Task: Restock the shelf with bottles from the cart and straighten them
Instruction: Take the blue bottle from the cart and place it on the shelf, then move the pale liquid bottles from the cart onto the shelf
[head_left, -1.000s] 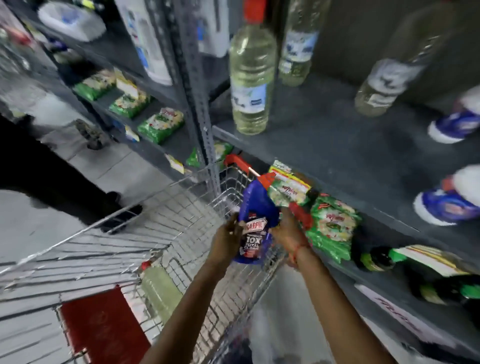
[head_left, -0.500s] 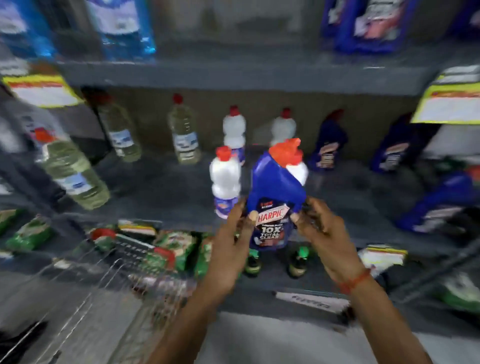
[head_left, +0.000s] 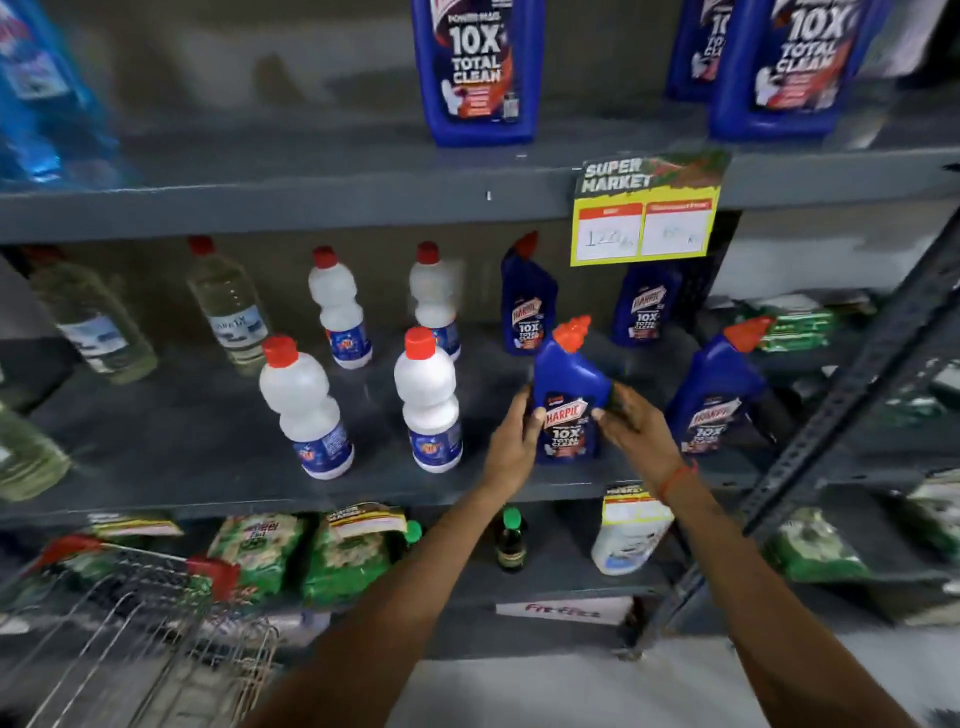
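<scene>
A blue Harpic bottle (head_left: 569, 384) with an orange-red cap stands upright near the front of the grey middle shelf (head_left: 208, 441). My left hand (head_left: 511, 441) grips its left side and my right hand (head_left: 631, 421) grips its right side. Another blue Harpic bottle (head_left: 714, 395) stands just to its right, and two more (head_left: 527, 301) are at the back. White bottles with red caps (head_left: 428, 400) stand to the left. The wire cart (head_left: 130, 623) is at the lower left; its contents are hidden.
Clear bottles of pale liquid (head_left: 228, 306) fill the shelf's left end. Large blue bottles (head_left: 478, 67) stand on the shelf above, with a yellow price tag (head_left: 644, 213) on its edge. Green packets (head_left: 348, 551) and small dark bottles (head_left: 511, 540) fill the lower shelf. A slotted upright (head_left: 831, 405) runs at right.
Both hands lifted the blue Harpic bottle out of the cart, carried it up and forward, and now hold it on the middle shelf. My view swung from the cart to the shelf.
</scene>
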